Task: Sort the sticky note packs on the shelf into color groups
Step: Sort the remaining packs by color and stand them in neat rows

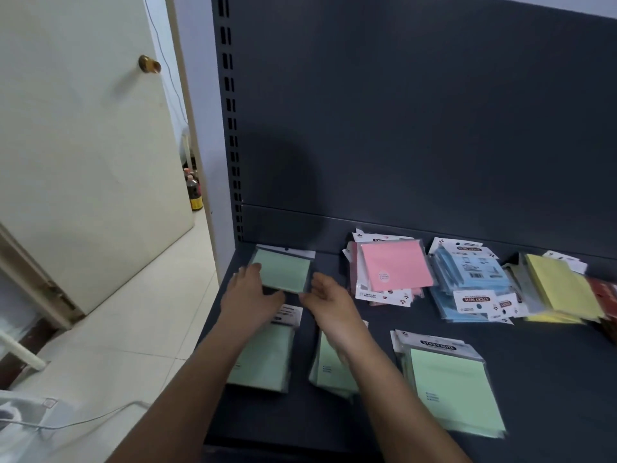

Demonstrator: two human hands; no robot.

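As left hand (251,293) and right hand (329,300) flank green pack (283,269), dark shelf (541,379)

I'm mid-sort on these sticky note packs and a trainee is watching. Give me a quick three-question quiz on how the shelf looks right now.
1. True or false: the blue stack lies between the pink stack and the yellow stack.
2. The pack at the back left of the shelf, between the left hand and the right hand, is: A pink, B green, C blue.
3. Fill in: the far-right packs, beside the yellow stack, are ___.

Key: 1 true; 2 B; 3 red.
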